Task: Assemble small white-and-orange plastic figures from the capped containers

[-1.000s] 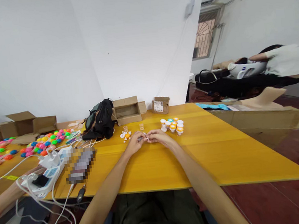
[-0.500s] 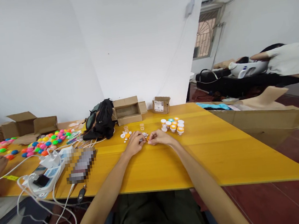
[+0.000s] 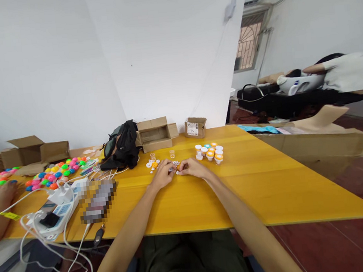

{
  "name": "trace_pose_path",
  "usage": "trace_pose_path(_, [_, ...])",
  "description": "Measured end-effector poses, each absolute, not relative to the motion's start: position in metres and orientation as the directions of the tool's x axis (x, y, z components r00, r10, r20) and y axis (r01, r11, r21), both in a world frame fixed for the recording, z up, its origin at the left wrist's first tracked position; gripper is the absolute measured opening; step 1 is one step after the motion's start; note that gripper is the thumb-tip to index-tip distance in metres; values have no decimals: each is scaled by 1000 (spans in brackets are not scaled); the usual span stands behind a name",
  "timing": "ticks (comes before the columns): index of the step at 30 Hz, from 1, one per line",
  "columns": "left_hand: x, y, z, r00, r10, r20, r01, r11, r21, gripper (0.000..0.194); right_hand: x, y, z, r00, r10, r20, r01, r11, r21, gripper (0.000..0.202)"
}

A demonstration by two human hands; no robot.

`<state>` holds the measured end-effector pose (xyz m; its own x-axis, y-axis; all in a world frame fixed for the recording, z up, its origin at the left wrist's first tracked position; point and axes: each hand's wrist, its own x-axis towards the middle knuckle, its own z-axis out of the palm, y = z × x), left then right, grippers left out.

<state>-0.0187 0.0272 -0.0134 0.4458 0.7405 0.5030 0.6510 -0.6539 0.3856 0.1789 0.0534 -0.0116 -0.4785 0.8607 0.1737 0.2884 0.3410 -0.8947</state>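
right hand [image 3: 193, 168] has shifted slightly left, half hiding a small orange piece [image 3: 178, 167].

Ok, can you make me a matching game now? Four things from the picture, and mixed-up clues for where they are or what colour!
Things:
1. bag
2. balls
3. small tubs
4. left hand

Clues:
A. bunched together on the table, to the right of both hands
B. fingers bent, close to the right hand
C. mostly black, beside an open box
D. pink, green, blue, orange and yellow

Right pairs: 1-C, 2-D, 3-A, 4-B
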Motion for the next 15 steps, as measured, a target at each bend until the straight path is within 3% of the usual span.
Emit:
trace_pose_path(8, [-20,29,-16,424,754,502,651,-639,410,17,181,55,-8,-422,846,327,416,501,-759,5])
trace_pose_path(15, [-22,32,-19,413,771,485,655,-621,430,28,181,48,-7,-415,851,322,571,519,-636,11])
